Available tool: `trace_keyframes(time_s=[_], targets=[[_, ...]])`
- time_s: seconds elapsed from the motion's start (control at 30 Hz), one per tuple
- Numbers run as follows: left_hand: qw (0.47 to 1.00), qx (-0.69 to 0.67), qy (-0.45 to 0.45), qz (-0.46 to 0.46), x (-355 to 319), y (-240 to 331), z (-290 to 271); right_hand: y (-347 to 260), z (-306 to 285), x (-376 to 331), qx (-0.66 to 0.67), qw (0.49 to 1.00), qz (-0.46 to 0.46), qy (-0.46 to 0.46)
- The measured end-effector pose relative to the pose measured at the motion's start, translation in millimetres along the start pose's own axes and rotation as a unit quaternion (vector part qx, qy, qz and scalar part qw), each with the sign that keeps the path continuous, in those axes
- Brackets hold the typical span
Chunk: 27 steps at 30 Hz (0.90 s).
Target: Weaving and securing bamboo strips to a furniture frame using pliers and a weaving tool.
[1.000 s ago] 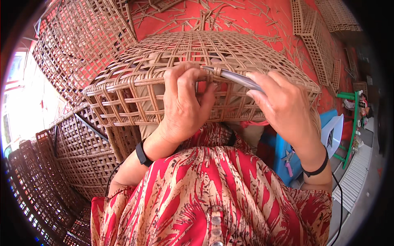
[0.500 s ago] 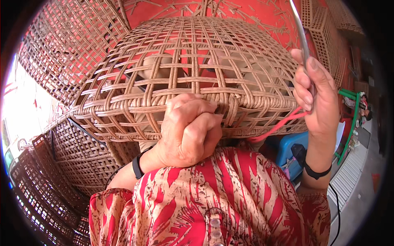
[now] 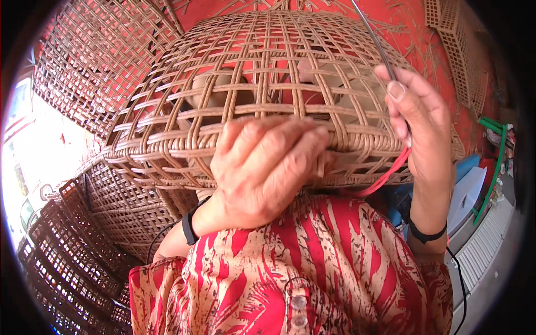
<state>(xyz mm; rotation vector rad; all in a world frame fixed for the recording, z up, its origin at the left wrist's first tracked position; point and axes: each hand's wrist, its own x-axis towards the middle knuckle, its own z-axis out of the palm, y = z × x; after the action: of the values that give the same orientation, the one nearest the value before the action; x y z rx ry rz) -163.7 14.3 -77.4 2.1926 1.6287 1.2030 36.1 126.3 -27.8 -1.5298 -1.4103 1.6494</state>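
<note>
A brown wicker piece with an open lattice lies across in front of me, its thick wrapped rim toward me. My left hand is curled over the middle of this rim; its fingertips are partly hidden and slightly blurred. A short strand end sticks out under those fingers. To the right of the rim, my right hand is raised and closed round a long, slim metal tool pointing up and left. A red cord hangs from below that hand down toward my lap.
Other woven panels stand at the left, with a darker one lower down. Cut strands lie on the red floor covering beyond. At the right are a green frame, a light blue bin and a white ribbed panel.
My left hand has shifted right along the rim, its fingers reaching farther over. My right hand has moved slightly left, and the metal tool now leans more to the left.
</note>
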Motion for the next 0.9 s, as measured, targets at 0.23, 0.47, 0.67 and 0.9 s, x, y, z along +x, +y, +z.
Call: trace_keyframes(time_s=[0.23,0.47,0.67,0.9], targets=[[0.988,0.008,-0.003,-0.157,13.0,58.8,-3.7,-2.6,-23.4,-37.7,-0.029,0.998,-0.054,-0.03],[0.977,0.035,0.0,-0.208,18.3,100.1,-4.5,2.8,-46.8,-67.7,-0.026,0.993,-0.092,-0.064],[0.983,0.048,-0.018,-0.174,23.0,112.3,17.7,24.8,-64.8,-75.0,-0.022,0.989,-0.147,-0.019],[0.964,-0.089,0.006,-0.252,36.4,149.7,53.0,19.1,-141.0,-126.2,0.123,0.962,-0.208,0.127]])
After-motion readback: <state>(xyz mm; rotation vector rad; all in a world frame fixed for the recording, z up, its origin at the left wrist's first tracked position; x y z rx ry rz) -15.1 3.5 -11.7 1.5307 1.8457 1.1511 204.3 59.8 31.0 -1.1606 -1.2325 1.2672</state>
